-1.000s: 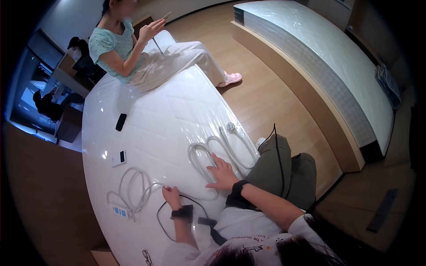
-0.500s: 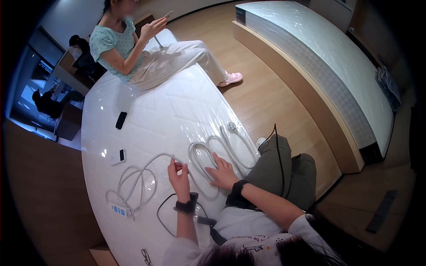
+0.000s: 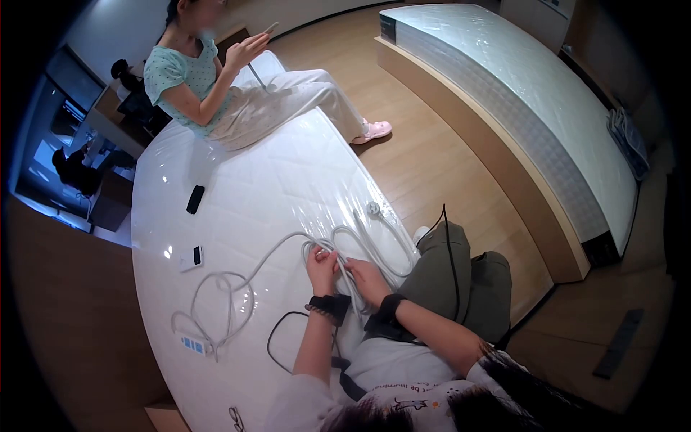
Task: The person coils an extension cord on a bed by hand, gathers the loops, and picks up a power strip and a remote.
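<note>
A grey-white extension cord [image 3: 277, 248] lies in loops on the plastic-covered mattress [image 3: 245, 180]. Its socket end, a power strip [image 3: 194, 345] with blue-marked outlets, rests at the left beside a loose tangle, and its plug [image 3: 373, 209] lies near the mattress edge. My left hand [image 3: 322, 272] is closed on the cord at the gathered loops. Right beside it, my right hand [image 3: 368, 282] has its fingers curled round the same loops, their tips partly hidden. A thin black cable [image 3: 277, 331] runs by my left wrist.
A person [image 3: 216, 101] sits on the far end of the mattress with a phone. A black object [image 3: 195, 199] and a small white device [image 3: 193, 259] lie to the left, glasses [image 3: 236, 417] below. Another wrapped mattress [image 3: 497, 93] stands across the floor, on the right.
My left hand has moved right, bringing its stretch of cord to the loops. My right hand has gone from spread fingers to curled ones, and the loops are drawn closer together.
</note>
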A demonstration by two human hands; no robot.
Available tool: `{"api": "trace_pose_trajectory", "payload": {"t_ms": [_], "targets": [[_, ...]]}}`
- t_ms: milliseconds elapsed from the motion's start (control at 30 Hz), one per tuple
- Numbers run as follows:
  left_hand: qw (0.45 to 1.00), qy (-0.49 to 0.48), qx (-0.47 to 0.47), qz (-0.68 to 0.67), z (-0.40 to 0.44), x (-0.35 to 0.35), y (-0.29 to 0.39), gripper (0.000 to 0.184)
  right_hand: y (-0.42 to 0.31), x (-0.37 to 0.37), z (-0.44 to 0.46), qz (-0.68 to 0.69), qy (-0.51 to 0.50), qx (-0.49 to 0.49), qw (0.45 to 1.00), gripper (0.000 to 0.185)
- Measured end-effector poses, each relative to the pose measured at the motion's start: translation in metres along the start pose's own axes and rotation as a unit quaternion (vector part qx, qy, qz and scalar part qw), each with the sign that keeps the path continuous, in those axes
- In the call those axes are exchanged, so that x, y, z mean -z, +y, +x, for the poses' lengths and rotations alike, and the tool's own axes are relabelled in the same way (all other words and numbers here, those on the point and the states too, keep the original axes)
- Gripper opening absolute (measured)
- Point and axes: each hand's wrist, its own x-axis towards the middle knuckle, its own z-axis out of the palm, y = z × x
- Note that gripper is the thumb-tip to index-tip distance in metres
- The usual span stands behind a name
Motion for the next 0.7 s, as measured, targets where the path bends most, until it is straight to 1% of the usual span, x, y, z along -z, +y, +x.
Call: {"api": "trace_pose_trajectory", "payload": {"t_ms": [33, 133, 233, 333, 400, 500, 533, 600, 633, 700], "targets": [[1.000, 0.006, -0.005, 0.017, -0.001, 0.002, -0.004, 0.042, -0.004, 0.002, 0.001, 0.064, 0.017, -0.037, 0.997, 0.027], [0.998, 0.020, -0.014, 0.063, -0.003, 0.008, -0.009, 0.038, -0.019, 0.012, -0.001, -0.042, -0.037, 0.018, 0.998, 0.035], [0.996, 0.029, -0.020, 0.080, -0.003, 0.009, -0.010, 0.031, -0.023, 0.008, -0.007, -0.139, -0.039, 0.058, 0.988, 0.052], [0.995, 0.036, -0.033, 0.083, -0.002, 0.009, -0.013, 0.024, -0.015, 0.004, -0.007, -0.124, -0.070, 0.029, 0.989, 0.066], [0.994, 0.029, -0.034, 0.098, 0.000, 0.011, -0.015, 0.020, -0.016, 0.004, -0.009, -0.162, -0.084, 0.040, 0.982, 0.069], [0.997, 0.017, -0.065, 0.033, -0.003, 0.009, -0.016, 0.017, -0.026, 0.007, -0.011, -0.184, -0.106, 0.036, 0.977, 0.071], [0.998, -0.002, -0.062, 0.027, -0.005, 0.008, -0.015, 0.016, -0.028, 0.008, -0.011, -0.185, -0.114, 0.031, 0.976, 0.071], [0.998, -0.039, -0.054, 0.014, -0.012, 0.006, -0.011, 0.014, -0.029, 0.007, -0.010, -0.177, -0.103, 0.019, 0.979, 0.066], [0.995, -0.046, -0.079, 0.030, -0.016, 0.005, -0.010, 0.014, -0.029, 0.007, -0.010, -0.173, -0.097, 0.013, 0.980, 0.063], [0.988, -0.061, -0.129, 0.062, -0.028, 0.004, -0.009, 0.015, -0.021, 0.006, -0.008, -0.113, -0.062, 0.009, 0.992, 0.056]]}}
